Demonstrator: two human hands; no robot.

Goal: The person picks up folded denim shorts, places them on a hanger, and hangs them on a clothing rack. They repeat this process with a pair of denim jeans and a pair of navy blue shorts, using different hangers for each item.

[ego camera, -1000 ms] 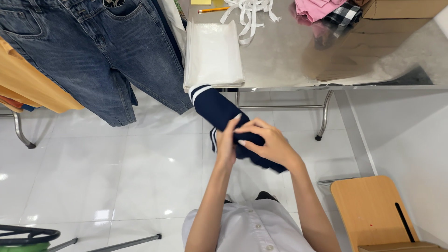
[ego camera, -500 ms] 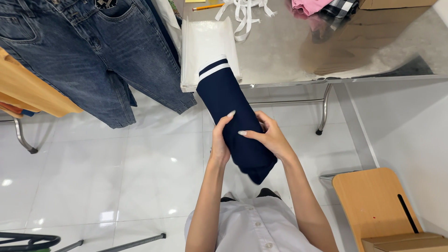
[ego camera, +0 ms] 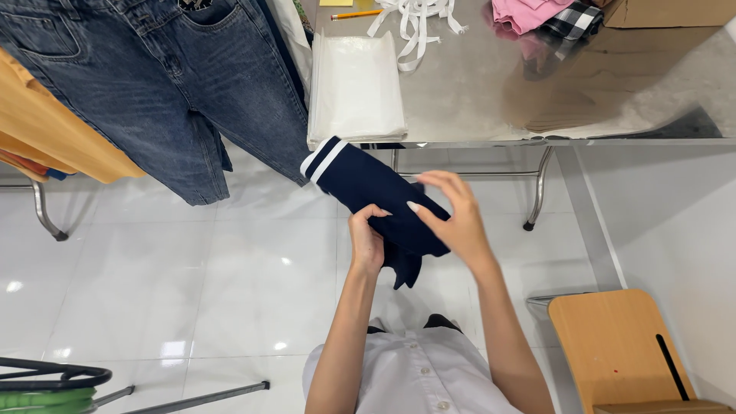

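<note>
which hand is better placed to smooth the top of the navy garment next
Right, probably. The right hand lies open on top of the folded navy garment, fingers spread and free to slide. The left hand is curled around the garment's lower edge in a grip, so it looks busy supporting it.

Open floor [ego camera: 192, 291] lay wide to the left and below the hands. Ahead, the desk [ego camera: 475, 100] edge and its metal leg [ego camera: 539, 188] blocked the way; hanging jeans [ego camera: 176, 84] crowded the upper left, a wooden chair [ego camera: 621, 345] the lower right.
</note>
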